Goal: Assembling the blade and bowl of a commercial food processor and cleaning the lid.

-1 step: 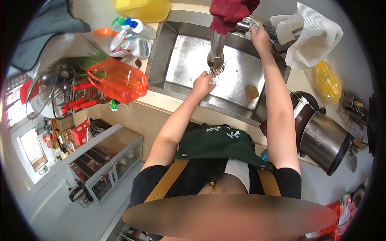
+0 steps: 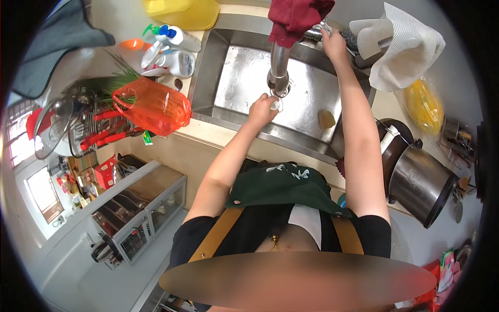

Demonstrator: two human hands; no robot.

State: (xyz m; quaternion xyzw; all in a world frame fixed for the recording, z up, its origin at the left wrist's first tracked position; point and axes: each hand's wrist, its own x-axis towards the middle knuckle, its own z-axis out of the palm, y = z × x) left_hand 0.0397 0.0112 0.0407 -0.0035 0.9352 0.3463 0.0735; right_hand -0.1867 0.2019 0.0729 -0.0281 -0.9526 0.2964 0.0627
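Over the stainless steel sink, my left hand is closed around a small clear cup, just below the mouth of the faucet. The cup is too small to make out in detail. My right hand reaches to the back right of the sink, its fingers closed on the metal faucet handle. A dark red cloth drapes over the top of the faucet. On the sink floor, right of the cup, lies a tan sponge-like piece.
Left of the sink sit an orange-red plastic bag, pump and spray bottles and a rack with red-handled tools. A yellow basin stands behind. On the right are a white cloth, a yellow bagged item and a dark metal pot.
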